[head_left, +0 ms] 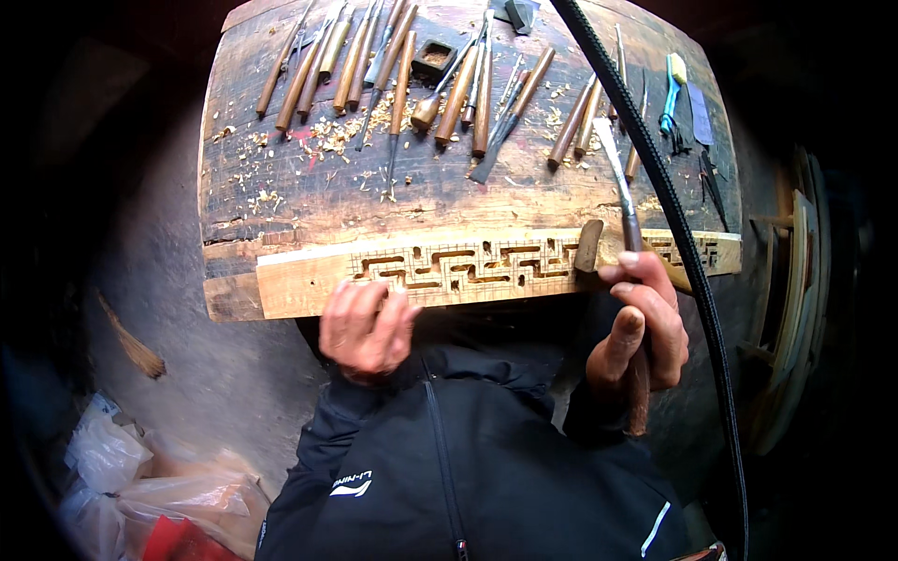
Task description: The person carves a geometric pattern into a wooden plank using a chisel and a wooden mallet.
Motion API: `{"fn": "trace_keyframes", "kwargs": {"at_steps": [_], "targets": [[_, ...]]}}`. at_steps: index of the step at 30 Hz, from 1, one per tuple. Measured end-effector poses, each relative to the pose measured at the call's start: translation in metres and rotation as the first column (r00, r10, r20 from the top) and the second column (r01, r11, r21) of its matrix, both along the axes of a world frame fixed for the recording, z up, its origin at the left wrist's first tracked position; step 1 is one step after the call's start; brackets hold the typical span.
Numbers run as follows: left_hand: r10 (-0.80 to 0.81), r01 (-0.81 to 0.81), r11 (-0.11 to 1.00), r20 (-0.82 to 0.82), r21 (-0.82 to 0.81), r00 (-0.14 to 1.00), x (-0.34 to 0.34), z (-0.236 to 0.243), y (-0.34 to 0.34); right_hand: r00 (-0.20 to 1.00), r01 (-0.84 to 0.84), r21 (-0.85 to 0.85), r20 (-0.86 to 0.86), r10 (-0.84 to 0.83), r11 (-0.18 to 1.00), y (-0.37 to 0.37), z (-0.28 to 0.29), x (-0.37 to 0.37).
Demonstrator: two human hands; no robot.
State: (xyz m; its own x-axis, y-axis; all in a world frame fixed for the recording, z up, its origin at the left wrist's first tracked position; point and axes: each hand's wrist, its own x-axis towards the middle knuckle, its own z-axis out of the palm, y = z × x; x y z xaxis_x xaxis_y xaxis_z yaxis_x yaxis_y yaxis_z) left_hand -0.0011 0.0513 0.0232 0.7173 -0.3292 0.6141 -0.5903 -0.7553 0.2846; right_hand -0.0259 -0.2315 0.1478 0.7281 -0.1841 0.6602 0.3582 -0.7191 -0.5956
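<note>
A long pale wooden board (304, 285) lies along the near edge of the workbench, pierced with an angular fretwork pattern over pencilled grid lines. On its left part rests my left hand (368, 327), fingers laid over the near edge and fingertips beside the cut openings; its thumb is hidden. Raised above the board's right part, my right hand (645, 327) is closed around the wooden handle of a chisel (617, 173), whose flat blade points away from me. A wooden mallet (589, 245) lies on the board just beyond this hand, its handle partly covered.
Several chisels and gouges (355, 61) with wooden handles lie across the far workbench (309, 201) among shavings. A small dark square box (434, 58) and a blue brush (672, 93) are there too. A black braided cable (645, 140) hangs across the right side. Plastic bags (187, 496) lie lower left.
</note>
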Motion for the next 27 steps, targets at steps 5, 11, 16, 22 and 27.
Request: {"fn": "trace_keyframes", "kwargs": {"at_steps": [5,11,16,22,27], "targets": [[0.416,-0.42,0.906,0.066,0.048,0.907,-0.018,-0.033,0.091,0.985,0.17,-0.028,0.005,-0.17,0.985,-0.004,-0.015,0.001],[0.611,-0.798,0.549,-0.531,-0.25,0.587,-0.059,-0.186,0.215,0.988,0.153,0.05,-0.036,-0.151,0.987,-0.007,-0.024,-0.001],[0.316,-0.492,0.817,-0.947,0.299,-0.051,-0.131,-0.317,0.255,0.998,0.059,0.055,-0.04,-0.057,0.997,0.003,-0.02,0.002],[0.282,-0.419,0.83,-0.925,0.368,-0.254,-0.188,-0.329,0.242,0.996,0.063,-0.003,-0.064,-0.063,0.998,0.002,-0.011,-0.015],[0.273,-0.462,0.804,-0.923,0.374,-0.271,-0.219,-0.318,0.239,0.998,0.063,0.001,0.001,-0.063,0.998,0.004,-0.011,-0.024]]}}
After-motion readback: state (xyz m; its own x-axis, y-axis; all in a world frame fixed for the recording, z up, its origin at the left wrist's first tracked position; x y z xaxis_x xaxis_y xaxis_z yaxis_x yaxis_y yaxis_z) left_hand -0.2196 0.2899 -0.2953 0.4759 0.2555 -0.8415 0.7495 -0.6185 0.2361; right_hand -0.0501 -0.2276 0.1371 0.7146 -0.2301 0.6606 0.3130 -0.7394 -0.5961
